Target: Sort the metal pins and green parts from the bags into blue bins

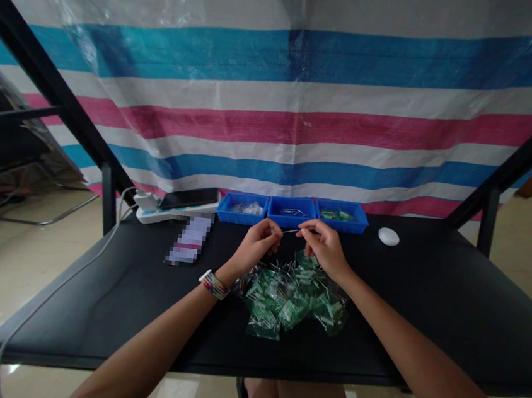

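Observation:
A thin metallic rod [290, 230] spans the gap between my two hands, just in front of the blue bins. My left hand [260, 241] pinches its left end, with the fingers curled together. At the other end, my right hand [325, 246] pinches it between thumb and fingers. What the fingertips cover is hidden. Below both hands lies a heap of small clear bags [284, 299] with green pieces and thin metal pins in them. Behind the hands, a middle blue bin [291, 220] contains several thin metal pins.
The left blue bin [241, 219] contains small clear pieces, the right blue bin [363, 219] green ones. A white power strip [150, 215] bears a dark phone [190, 198]. Another phone [190, 240] lies nearby. A white oval object [388, 236] sits right on the black table [448, 319].

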Motion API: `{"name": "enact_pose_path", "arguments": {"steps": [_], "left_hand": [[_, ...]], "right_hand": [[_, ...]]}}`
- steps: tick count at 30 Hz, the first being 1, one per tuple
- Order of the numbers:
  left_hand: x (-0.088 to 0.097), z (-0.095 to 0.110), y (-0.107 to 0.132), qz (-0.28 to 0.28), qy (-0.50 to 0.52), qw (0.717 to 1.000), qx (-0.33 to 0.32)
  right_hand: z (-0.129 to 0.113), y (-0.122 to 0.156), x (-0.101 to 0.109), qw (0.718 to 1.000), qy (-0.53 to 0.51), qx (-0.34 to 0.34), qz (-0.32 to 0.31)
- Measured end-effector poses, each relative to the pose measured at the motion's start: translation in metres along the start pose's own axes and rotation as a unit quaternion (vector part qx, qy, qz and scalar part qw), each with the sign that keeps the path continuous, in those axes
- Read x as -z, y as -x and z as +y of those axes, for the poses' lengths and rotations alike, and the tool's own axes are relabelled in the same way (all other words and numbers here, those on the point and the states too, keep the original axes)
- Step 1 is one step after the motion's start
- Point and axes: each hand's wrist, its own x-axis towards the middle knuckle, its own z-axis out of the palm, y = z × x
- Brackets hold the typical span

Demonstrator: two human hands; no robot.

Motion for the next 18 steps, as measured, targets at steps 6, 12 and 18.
{"name": "enact_pose_path", "arguments": {"steps": [6,12,18], "left_hand": [[-0.0011,0.0025,0.0009,-0.004,0.010,1.000,-0.011],[-0.0024,0.0011,0.0004,-0.011,0.016,1.000,-0.019],[-0.0034,0.0011,0.0004,-0.011,0.025,0.999,-0.019]], "right_hand": [[-0.0010,0.0004,0.0011,1.000,0.007,0.000,-0.024],[-0.0013,-0.0004,0.0002,0.999,-0.018,-0.009,-0.034],[-0.0002,-0.0035,0.0011,0.999,-0.039,-0.022,-0.026]]}}
